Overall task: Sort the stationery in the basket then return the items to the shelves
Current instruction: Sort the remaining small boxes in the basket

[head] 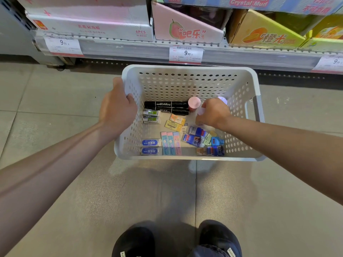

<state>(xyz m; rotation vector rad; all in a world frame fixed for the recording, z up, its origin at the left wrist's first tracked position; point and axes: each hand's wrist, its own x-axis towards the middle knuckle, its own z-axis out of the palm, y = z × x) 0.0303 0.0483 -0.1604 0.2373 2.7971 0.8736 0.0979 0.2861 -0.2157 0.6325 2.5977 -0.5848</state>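
A person's left hand (116,106) grips the left rim of a white perforated plastic basket (185,75) on a tiled shop floor, while the right hand (213,113) curls down over small pale tubs at the back right, though whether it holds one is unclear. Nearby, an upright pink-lidded jar (194,103) beside two black permanent markers (167,107) could topple and scatter the sorted erasers (150,146).

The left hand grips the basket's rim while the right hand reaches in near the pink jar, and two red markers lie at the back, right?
Not quite: the head view shows the two markers are black. The left hand, basket, right hand and pink jar are as you say.
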